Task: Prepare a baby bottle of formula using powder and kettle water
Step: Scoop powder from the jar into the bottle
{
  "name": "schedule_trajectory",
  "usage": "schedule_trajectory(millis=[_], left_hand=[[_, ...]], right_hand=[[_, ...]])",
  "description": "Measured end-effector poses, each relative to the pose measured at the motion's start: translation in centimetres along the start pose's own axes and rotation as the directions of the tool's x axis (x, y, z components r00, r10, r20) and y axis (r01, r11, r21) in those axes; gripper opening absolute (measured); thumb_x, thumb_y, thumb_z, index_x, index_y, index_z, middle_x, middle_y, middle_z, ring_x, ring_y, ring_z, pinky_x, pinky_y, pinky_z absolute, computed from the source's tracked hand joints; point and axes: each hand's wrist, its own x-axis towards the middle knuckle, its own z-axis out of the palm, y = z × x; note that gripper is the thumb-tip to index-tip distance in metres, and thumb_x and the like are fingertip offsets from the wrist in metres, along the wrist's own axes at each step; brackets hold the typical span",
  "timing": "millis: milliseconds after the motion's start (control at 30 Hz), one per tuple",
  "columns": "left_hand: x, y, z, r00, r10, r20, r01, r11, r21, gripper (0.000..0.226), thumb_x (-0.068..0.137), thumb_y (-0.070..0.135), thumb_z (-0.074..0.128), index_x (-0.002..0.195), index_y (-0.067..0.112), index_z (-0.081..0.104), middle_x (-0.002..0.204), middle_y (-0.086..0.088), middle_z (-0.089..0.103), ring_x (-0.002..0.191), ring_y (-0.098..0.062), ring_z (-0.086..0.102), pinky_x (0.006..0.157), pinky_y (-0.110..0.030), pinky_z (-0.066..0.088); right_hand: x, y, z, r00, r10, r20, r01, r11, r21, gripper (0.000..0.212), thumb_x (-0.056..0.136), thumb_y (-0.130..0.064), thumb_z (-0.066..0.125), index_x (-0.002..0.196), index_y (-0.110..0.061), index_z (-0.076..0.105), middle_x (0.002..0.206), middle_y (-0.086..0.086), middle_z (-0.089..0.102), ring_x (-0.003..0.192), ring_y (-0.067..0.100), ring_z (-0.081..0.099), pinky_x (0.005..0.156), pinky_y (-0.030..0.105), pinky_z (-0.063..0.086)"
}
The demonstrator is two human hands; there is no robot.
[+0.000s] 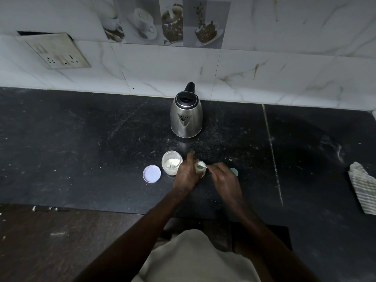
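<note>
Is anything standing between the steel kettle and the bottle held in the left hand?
Nothing visible: only black counter lies between the steel electric kettle and the small pale baby bottle that the left hand grips.

We see the kettle (186, 117) on the counter (81, 139), with the jar (172, 162) before it to the left, the lid (151, 174) farther left, the bottle (200, 167) straight before the kettle, a cap (234, 171) before-right, and a cloth (364, 186) far right.
</note>
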Motion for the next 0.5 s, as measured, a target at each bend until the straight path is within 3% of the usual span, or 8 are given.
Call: schedule_trajectory(millis=[67,300,500], left_hand=[[0.01,0.03,0.02,1.0,0.001,-0.004,0.0,1.0,0.008,0.083,0.078,0.015,0.084,0.148,0.006,0.041,0.116,-0.006,0.075,0.107,-0.028,0.07,0.09,-0.035,0.05],[0.06,-0.16,0.07,1.0,-0.004,0.001,0.004,1.0,0.008,0.085,0.076,0.017,0.086,0.147,0.009,0.041,0.115,-0.005,0.075,0.106,-0.029,0.07,0.089,-0.038,0.054],[0.0,-0.22,-0.04,1.0,0.015,-0.004,-0.015,1.0,-0.004,0.085,0.077,0.017,0.086,0.147,0.007,0.041,0.116,-0.005,0.075,0.108,-0.028,0.07,0.09,-0.036,0.054]], right_hand=[[-0.15,0.02,0.17,1.0,-0.018,-0.003,0.018,0.999,-0.033,0.032,0.089,0.001,0.073,0.118,-0.011,0.075,0.112,0.003,0.067,0.094,0.016,0.068,0.079,0.024,0.058],[-0.28,-0.56,0.22,0.998,-0.058,0.003,0.058,0.992,-0.113,0.027,0.087,-0.001,0.076,0.112,-0.01,0.074,0.107,0.003,0.065,0.083,0.017,0.067,0.064,0.03,0.059],[-0.2,-0.36,0.55,0.999,-0.042,0.003,0.042,0.992,-0.121,0.025,0.091,-0.002,0.073,0.114,-0.009,0.074,0.108,0.004,0.065,0.084,0.017,0.067,0.065,0.031,0.059]])
